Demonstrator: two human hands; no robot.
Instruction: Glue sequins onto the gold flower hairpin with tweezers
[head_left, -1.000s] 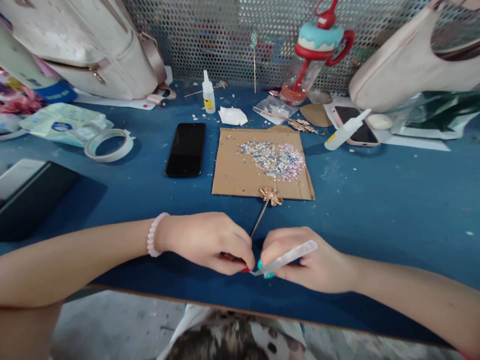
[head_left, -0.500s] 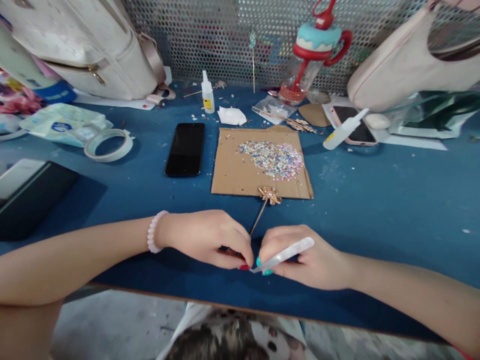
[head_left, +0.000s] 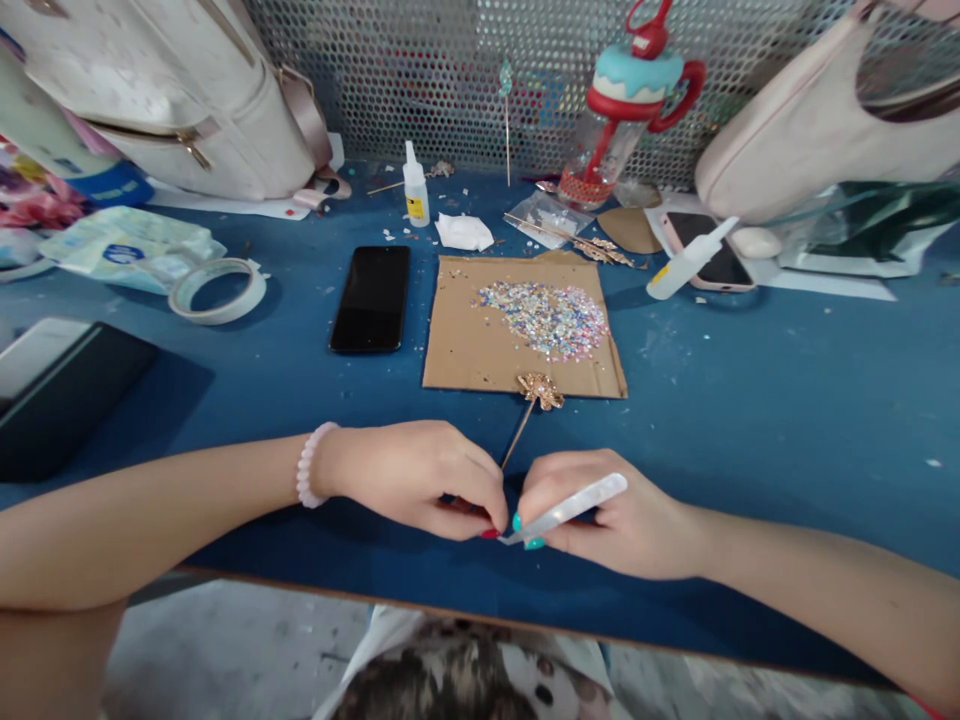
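Observation:
My left hand [head_left: 427, 478] is closed, its thumb and fingertips pinched together; what lies between them, if anything, is too small to make out. In my right hand [head_left: 600, 515] is a pair of silvery tweezers [head_left: 574, 505], its bent tip touching or almost touching my left fingertips. A thin stick with a gold flower-shaped ornament [head_left: 540, 390] reaches from the near edge of a cardboard sheet [head_left: 465, 345] to my left fingers, where its lower end is hidden. Small multicoloured rhinestones [head_left: 551, 318] lie spread on the cardboard.
A black phone [head_left: 371, 300] lies left of the cardboard, a tape roll [head_left: 217, 291] farther left. Behind stand a glue bottle [head_left: 415, 190] and a red-lidded cup [head_left: 600, 140]. Another glue bottle [head_left: 686, 265] leans on a pink phone [head_left: 716, 255]. Bags flank the perforated metal panel [head_left: 420, 90].
Both hands stay almost in place. The tweezers and my left fingertips have shifted only very slightly.

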